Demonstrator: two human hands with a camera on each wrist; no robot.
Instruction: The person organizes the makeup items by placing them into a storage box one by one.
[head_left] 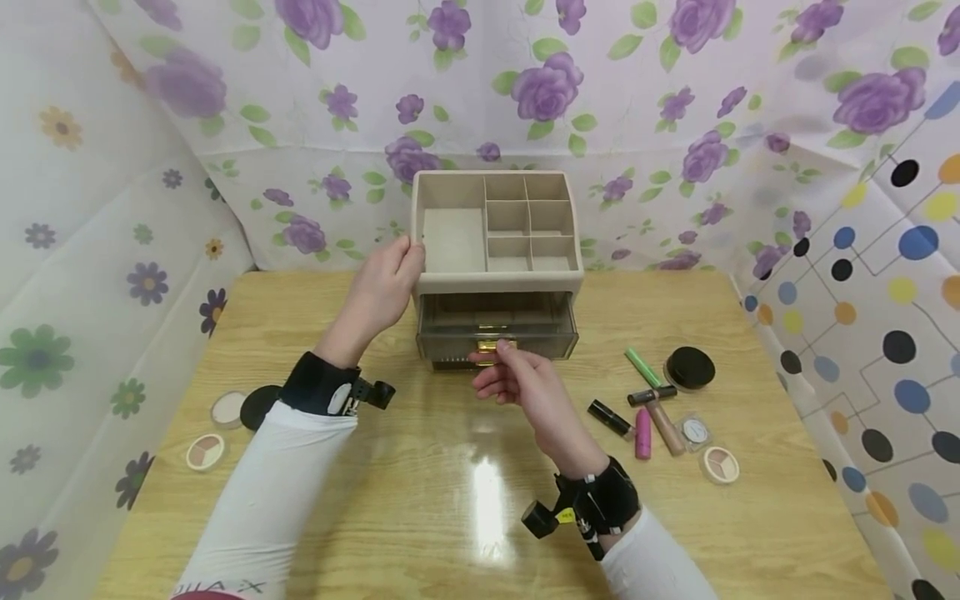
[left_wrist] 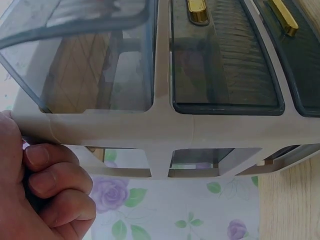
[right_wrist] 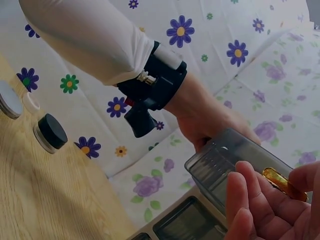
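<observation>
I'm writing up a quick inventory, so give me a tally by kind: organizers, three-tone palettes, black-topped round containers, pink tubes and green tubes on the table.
Organizer: 1
Three-tone palettes: 2, one each side of the organizer
Black-topped round containers: 2, likewise
Pink tube: 1
Green tube: 1
Total: 7

Before me hangs a white curtain [head_left: 480, 108] printed with purple roses and green leaves. On my left is a flowered cloth [head_left: 97, 275]; on my right, a cloth with coloured dots [head_left: 862, 283] joined by thin lines. A bright reflection [head_left: 488, 508] gleams on my wood-grain table [head_left: 427, 450].
</observation>
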